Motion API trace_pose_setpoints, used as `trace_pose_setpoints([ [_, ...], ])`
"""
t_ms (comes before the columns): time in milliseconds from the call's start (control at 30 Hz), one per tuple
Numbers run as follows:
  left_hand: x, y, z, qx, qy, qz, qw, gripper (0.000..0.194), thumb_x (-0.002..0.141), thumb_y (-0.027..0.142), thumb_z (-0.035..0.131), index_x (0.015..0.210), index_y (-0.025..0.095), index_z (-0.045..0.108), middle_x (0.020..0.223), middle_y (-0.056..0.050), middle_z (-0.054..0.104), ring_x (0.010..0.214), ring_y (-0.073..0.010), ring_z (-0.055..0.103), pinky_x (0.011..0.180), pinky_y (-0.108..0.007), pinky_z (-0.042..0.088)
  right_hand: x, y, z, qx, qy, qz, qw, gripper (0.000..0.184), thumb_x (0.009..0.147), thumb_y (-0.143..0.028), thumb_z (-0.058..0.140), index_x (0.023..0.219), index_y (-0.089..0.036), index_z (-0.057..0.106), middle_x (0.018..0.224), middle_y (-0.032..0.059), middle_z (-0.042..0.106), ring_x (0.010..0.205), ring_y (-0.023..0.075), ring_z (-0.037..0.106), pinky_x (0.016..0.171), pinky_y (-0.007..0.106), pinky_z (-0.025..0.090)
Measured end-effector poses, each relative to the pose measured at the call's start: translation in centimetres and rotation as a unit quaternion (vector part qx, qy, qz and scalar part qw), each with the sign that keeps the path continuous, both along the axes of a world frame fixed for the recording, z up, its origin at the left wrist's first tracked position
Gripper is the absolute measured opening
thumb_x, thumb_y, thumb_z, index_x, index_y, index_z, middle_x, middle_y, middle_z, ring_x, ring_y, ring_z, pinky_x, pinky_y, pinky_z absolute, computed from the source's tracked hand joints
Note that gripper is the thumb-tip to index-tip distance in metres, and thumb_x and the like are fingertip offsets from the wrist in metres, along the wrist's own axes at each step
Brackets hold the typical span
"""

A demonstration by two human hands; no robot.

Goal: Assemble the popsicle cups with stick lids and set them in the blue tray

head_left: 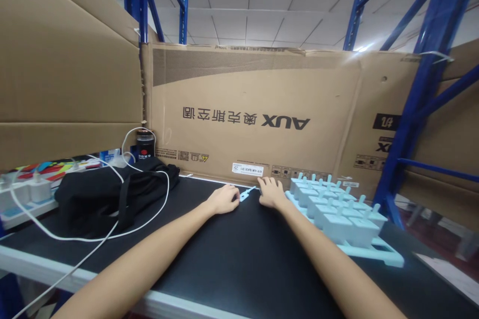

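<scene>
Black tabletop (232,254) under loosely spread right hand (272,193)

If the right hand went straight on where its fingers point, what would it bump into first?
The right hand would probably meet the cardboard panel near its white label; depth is unclear.

Small light-blue piece (244,195) on black tabletop (239,254)

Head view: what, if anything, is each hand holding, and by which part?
No clear hold shows. The light-blue piece lies on the black tabletop between left hand and right hand; whether either touches it cannot be told.
</scene>
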State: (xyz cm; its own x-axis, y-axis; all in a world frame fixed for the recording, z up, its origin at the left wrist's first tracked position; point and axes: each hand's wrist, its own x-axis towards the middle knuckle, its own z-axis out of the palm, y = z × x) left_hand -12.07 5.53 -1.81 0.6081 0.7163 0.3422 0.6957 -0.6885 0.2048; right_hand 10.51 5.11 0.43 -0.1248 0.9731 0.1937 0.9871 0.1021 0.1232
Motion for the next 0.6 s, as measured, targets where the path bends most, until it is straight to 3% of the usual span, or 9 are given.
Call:
trace_pose_setpoints([
  [133,-0.1,-0.3,0.3,-0.001,-0.004,-0.023,1.0,0.019,0.088,0.04,0.051,0.094,0.025,0.062,0.107,-0.005,0.064,0.106,-0.0241,0.058,0.091,-0.036,0.048,-1.1,0.0,-0.1,0.014,-0.033,0.093,0.995,0.049,0.08,-0.019,0.044,0.125,-0.021,0.064,0.138,0.012,0.052,0.13,0.0303,0.035,0.111,0.055,0.011],
  [233,-0.1,-0.4,0.3,0.007,-0.008,-0.044,0.999,0.018,0.089,0.039,0.051,0.092,0.025,0.061,0.11,-0.004,0.063,0.109,-0.0234,0.056,0.094,-0.036,0.047,-2.3,-0.1,-0.2,0.003,-0.025,0.102,0.994,0.048,0.082,-0.018,0.041,0.123,-0.023,0.065,0.13,0.0103,0.059,0.126,0.0289,0.04,0.11,0.056,0.009],
  [367,-0.1,0.1,0.0,0.01,-0.012,-0.023,1.0,0.021,0.089,0.042,0.05,0.095,0.024,0.06,0.122,-0.005,0.058,0.117,-0.0252,0.052,0.1,-0.039,0.044,-3.0,-0.6,0.1,0.011,-0.021,0.108,0.994,0.047,0.083,-0.019,0.04,0.125,-0.023,0.063,0.129,0.0104,0.061,0.124,0.0279,0.042,0.11,0.056,0.011],
  [500,-0.1,0.6,-0.4,-0.009,-0.007,0.004,1.0,0.026,0.091,0.045,0.048,0.102,0.024,0.058,0.125,-0.006,0.058,0.12,-0.0269,0.05,0.102,-0.042,0.043,-1.7,-1.7,1.5,0.09,-0.036,0.062,0.993,0.041,0.084,-0.023,0.043,0.119,-0.013,0.063,0.126,0.0193,0.058,0.12,0.0318,0.044,0.102,0.05,0.027],
  [600,-0.1,0.7,-0.5,-0.012,-0.002,0.012,1.0,0.03,0.091,0.047,0.046,0.107,0.024,0.058,0.126,-0.007,0.058,0.122,-0.028,0.05,0.103,-0.044,0.042,-0.7,-3.7,2.9,0.095,-0.047,0.026,0.994,0.033,0.085,-0.023,0.042,0.104,-0.011,0.066,0.116,0.0212,0.061,0.113,0.033,0.049,0.091,0.045,0.036],
])
